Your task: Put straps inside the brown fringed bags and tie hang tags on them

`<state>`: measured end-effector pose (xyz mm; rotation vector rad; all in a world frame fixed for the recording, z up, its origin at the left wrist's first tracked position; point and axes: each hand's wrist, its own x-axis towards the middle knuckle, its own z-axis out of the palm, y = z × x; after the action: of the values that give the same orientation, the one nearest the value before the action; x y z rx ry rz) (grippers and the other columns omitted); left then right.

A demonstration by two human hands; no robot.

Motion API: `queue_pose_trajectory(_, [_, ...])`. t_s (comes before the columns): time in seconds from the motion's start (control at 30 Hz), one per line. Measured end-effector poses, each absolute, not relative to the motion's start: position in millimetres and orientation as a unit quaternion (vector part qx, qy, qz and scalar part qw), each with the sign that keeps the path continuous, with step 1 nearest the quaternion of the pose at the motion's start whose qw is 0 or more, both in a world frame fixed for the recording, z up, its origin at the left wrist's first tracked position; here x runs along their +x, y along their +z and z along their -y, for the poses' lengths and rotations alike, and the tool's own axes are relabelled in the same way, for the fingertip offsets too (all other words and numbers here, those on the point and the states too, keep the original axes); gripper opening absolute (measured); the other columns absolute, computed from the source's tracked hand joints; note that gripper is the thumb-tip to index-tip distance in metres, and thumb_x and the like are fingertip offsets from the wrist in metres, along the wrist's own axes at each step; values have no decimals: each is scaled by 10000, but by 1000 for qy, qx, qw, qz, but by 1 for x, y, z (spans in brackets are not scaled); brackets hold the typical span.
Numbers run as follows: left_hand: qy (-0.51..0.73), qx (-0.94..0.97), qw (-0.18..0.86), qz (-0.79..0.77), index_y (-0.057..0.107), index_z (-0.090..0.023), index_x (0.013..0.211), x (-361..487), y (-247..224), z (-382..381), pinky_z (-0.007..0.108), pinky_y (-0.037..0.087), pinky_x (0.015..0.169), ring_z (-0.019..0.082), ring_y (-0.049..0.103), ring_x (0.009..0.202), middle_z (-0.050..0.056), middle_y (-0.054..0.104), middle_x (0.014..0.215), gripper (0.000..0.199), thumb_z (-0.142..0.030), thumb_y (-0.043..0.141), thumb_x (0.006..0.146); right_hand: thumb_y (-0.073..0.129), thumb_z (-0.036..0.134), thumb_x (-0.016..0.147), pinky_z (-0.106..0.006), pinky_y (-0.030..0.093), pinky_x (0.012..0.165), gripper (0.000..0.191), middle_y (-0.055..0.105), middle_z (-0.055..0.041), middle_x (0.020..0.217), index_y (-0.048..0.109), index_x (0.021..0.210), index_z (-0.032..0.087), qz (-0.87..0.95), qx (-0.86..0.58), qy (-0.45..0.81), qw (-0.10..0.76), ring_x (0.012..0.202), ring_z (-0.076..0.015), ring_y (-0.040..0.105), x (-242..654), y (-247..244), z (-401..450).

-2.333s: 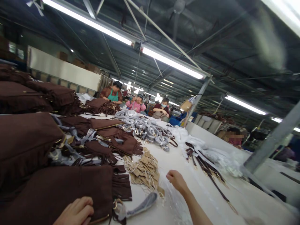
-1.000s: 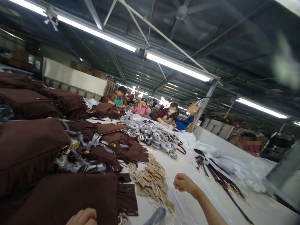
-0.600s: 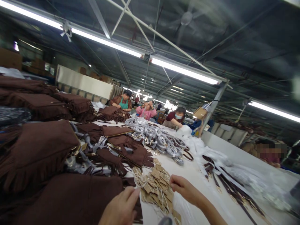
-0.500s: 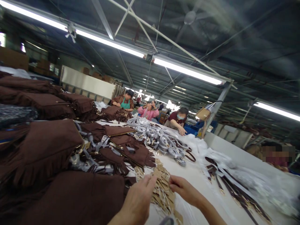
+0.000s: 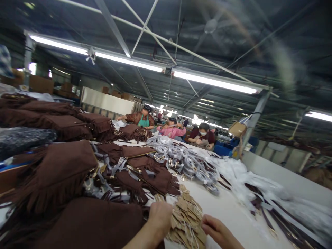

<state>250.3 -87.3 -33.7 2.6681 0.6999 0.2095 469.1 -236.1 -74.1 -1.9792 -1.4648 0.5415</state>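
Note:
In the head view, a heap of tan hang tags (image 5: pixel 185 216) with white strings lies on the pale table between my hands. My left hand (image 5: pixel 158 221) is closed at the heap's left side, its knuckles upward; what it holds, if anything, is hidden. At the right side my right hand (image 5: pixel 219 230) is curled, thumb and fingers together; I cannot make out anything between them. A dark brown fringed bag (image 5: pixel 90 224) lies left of my left hand. Beyond the tags are more brown bags (image 5: pixel 155 176) with gold zippers and wrapped straps.
Coiled grey-wrapped straps (image 5: pixel 199 173) with gold clasps lie farther back. Brown straps (image 5: pixel 287 224) and clear plastic (image 5: pixel 241 176) cover the right side. Stacked fringed bags (image 5: pixel 64 126) rise at the left. Several co-workers sit across the table, one in a green apron (image 5: pixel 143 121).
The view has swung a little left, so the scene shifts right. My left hand's fingers, stretched out before, are now curled. A co-worker in dark red has drawn back a reaching arm.

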Motion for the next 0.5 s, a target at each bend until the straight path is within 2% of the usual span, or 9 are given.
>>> queue_pose_trajectory(0.07, [86, 938, 181, -282, 749, -96, 934, 240, -31, 79, 460, 539, 815, 368, 691, 988, 247, 729, 981, 287, -106, 479, 836, 462, 535, 767, -284, 404, 642, 318, 519, 3, 639, 472, 676, 231, 552, -754, 196, 298, 673, -190, 493, 473, -84, 233])
queue_pose_trajectory(0.17, [95, 925, 190, -314, 745, -151, 924, 229, -29, 72, 353, 527, 806, 294, 697, 991, 178, 745, 988, 309, -148, 442, 863, 428, 546, 771, -287, 422, 620, 339, 564, -5, 617, 495, 663, 232, 544, -767, 187, 283, 652, -196, 530, 481, -91, 231])
queue_pose_trajectory(0.33, [108, 908, 218, -341, 721, -210, 854, 221, -31, 66, 250, 478, 742, 200, 694, 923, 74, 752, 922, 316, -168, 408, 871, 503, 438, 722, -335, 436, 655, 237, 646, -33, 621, 543, 599, 239, 521, -808, 100, 257, 671, -240, 592, 502, -83, 240])
queue_pose_trajectory(0.4, [113, 904, 227, -344, 710, -219, 845, 221, -32, 66, 242, 461, 725, 186, 688, 889, 57, 745, 890, 323, -169, 393, 877, 486, 404, 753, -381, 451, 739, 220, 693, -72, 729, 604, 664, 241, 512, -820, 52, 252, 761, -279, 626, 500, -75, 241])
queue_pose_trajectory(0.5, [116, 900, 236, -347, 712, -203, 837, 220, -33, 69, 267, 453, 739, 213, 680, 909, 83, 742, 904, 303, -168, 412, 862, 395, 352, 868, -424, 438, 897, 298, 704, -126, 1006, 666, 911, 234, 515, -812, -50, 271, 972, -301, 625, 473, -64, 231])
